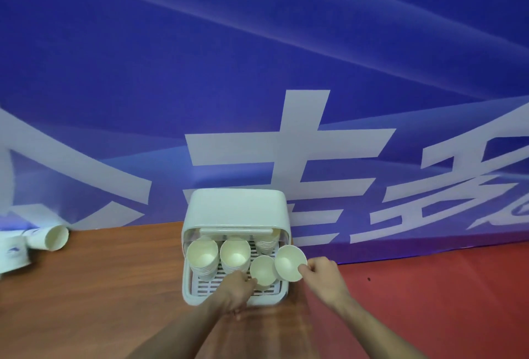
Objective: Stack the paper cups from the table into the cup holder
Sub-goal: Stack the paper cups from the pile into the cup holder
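Cup holder (197,293) at table's (100,287) far edge, w/ cup stacks (217,258) inside. Left hand (236,290) pinches a cup (262,270) over holder's front right; right hand (322,275) pinches another cup (289,261) by its rim at holder's right edge. Loose cups (53,237) lie near table's far-left corner.

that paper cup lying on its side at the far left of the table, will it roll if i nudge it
Probably: the paper cup lies on its side on the smooth wooden table, so it would likely roll, curving because it tapers. It looks thin and empty, so likely light and easily crushed.
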A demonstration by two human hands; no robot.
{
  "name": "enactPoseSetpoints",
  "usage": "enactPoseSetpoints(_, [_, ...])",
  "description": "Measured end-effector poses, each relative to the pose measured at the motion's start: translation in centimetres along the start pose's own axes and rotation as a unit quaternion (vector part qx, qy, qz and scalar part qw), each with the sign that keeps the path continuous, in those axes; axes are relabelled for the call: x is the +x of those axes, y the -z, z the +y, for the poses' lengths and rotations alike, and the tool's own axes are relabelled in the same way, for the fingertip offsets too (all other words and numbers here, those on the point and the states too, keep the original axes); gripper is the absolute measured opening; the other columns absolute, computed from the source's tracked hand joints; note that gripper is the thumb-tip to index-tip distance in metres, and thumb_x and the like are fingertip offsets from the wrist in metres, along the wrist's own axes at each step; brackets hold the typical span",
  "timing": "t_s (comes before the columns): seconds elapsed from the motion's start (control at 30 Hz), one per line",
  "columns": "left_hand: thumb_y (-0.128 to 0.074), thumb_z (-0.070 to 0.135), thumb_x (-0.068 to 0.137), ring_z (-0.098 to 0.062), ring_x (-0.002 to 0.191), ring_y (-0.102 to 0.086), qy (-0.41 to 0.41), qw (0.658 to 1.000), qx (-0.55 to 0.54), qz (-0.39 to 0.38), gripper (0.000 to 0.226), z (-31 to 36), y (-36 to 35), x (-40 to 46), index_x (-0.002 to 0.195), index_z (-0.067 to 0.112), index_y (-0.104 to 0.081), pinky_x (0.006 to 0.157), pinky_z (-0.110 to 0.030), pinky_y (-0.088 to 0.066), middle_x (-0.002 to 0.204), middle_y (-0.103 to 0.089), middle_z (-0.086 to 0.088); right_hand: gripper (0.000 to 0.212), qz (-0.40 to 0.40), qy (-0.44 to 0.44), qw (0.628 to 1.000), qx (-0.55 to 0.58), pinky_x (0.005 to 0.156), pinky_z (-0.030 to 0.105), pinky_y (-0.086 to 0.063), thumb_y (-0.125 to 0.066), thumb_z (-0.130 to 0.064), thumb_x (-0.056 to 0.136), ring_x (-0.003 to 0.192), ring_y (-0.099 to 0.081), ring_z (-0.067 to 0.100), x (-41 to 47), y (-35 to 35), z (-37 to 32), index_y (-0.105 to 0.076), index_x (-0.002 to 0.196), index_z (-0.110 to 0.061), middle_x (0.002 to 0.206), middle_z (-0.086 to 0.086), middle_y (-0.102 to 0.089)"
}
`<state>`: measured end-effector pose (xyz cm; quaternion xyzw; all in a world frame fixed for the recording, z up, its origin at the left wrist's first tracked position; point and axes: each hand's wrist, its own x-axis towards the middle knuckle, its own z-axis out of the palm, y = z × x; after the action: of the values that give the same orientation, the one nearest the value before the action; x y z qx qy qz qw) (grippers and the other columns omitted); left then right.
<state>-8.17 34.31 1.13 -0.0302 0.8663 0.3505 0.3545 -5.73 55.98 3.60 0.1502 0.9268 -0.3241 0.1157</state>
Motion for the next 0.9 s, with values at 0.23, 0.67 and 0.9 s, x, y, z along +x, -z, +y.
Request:
enactPoseSetpoints(0.23, [-0.046,0.033,0.092,-0.005,0.035,-0.035,-0.03,0.996,0.084,0.032,0.028,-3.2,3.5,-2.5,0.07,0.017,-0.052,0.044,-0.026,-0.037,0.059,-0.045,0.0,0.035,-0.014,0.017,1.0,-0.009,0.05,0.032,-0.028,-0.053,-0.028,0.081,0.053,-0.036,0.017,0.1,-1.7,-2.6,-0.033,0.054,-0.017,0.051,-0.005,-0.038])
enactPoseSetpoints(0.67, [-0.047,0.02,0.094,-0.018,0.031,-0.047,0.096,0.994,0.039,0.034,0.029,-9.1,8.5,-3.5,0.067,0.013,-0.053,0.03,-0.024,-0.039,0.058,-0.049,-0.005,0.025,-0.067,-0.038,0.986,-0.151,0.065,0.029,-0.046,-0.046,-0.032,0.087,0.077,-0.062,0.024,3.1,-5.0,-3.5,-0.057,0.074,-0.013,0.083,0.004,-0.065])
enactPoseSetpoints(0.9, [-0.045,0.022,0.096,-0.016,0.03,-0.048,0.112,0.993,0.037,0.011,0.021,-9.1,8.7,-2.8,0.084,0.008,-0.056,0.03,-0.023,-0.037,0.061,-0.049,-0.004,0.028,-0.079,-0.043,0.982,-0.167,0.067,0.03,-0.044,-0.047,-0.04,0.087,0.087,-0.064,0.028,3.9,-5.5,-3.2,-0.051,0.074,-0.016,0.085,0.006,-0.063])
